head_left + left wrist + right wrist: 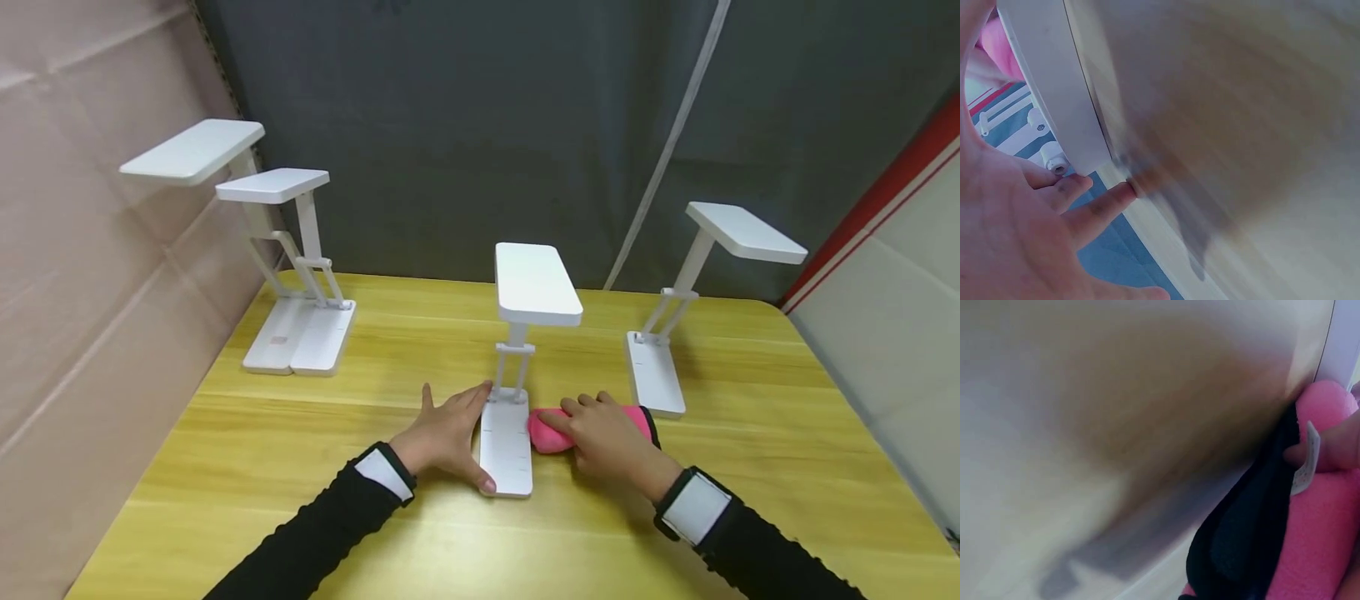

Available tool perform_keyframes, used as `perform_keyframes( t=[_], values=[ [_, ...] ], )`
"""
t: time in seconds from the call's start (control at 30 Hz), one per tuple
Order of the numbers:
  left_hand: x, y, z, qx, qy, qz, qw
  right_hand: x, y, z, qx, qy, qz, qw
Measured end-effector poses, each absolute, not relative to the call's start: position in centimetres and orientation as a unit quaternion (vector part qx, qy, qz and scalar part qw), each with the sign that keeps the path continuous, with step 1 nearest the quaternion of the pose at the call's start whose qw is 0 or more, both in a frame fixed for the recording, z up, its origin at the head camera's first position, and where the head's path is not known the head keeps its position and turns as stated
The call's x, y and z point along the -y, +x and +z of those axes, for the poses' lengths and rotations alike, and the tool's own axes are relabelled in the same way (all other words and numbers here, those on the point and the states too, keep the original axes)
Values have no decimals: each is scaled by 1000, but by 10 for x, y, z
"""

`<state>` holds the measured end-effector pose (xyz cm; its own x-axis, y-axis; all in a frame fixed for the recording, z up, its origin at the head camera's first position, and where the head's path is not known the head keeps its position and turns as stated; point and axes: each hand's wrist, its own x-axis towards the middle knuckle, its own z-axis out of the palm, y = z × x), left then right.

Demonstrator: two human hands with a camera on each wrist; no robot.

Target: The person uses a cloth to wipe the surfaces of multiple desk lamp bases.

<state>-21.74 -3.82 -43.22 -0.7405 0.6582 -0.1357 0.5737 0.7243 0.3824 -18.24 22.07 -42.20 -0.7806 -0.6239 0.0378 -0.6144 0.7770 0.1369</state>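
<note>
Black-sleeved right hand point(606, 437) holds pink cloth point(551, 438) against white lamp point(507, 454).

"What can't you make out on the head view?"
"The right hand point(603, 433) covers part of the pink fabric item point(552, 433), the front-left stand point(277, 186) hides part of the rear-left stand point(197, 150), and I can't read the tiny marks on the middle stand's base point(507, 454)."
"And the wrist views?"
"I get both the right hand and left hand point(1016, 231) cut off, the tabletop point(1266, 112) blurred, and the label point(1309, 465) illegible."
</note>
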Motion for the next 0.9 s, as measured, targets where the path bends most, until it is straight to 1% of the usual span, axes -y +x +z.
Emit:
perform_keyframes(
  t=[0.2, 0.33, 0.5, 0.6, 0.67, 0.73, 0.77, 0.9],
  values=[
    [40, -217, -431, -921, 332, 161, 128, -220, -163, -420, 925, 374, -52, 45],
    [40, -215, -431, -921, 332, 161, 128, -220, -149, -418, 916, 398, -33, 36],
    [41, -213, -432, -921, 332, 159, 125, -219, -137, -411, 905, 424, -17, 11],
    [41, -213, -431, -919, 335, 166, 128, -218, -126, -405, 903, 428, 23, -20],
    [40, -213, -433, -916, 340, 171, 128, -214, -116, -404, 899, 435, 47, -31],
    [39, -213, -433, -915, 341, 173, 127, -207, -109, -406, 891, 450, 53, -28],
    [39, -213, -433, -916, 340, 171, 125, -202, -106, -408, 887, 459, 47, -17],
    [40, -214, -435, -919, 336, 161, 127, -176, -102, -420, 879, 474, -10, 49]
  ],
)
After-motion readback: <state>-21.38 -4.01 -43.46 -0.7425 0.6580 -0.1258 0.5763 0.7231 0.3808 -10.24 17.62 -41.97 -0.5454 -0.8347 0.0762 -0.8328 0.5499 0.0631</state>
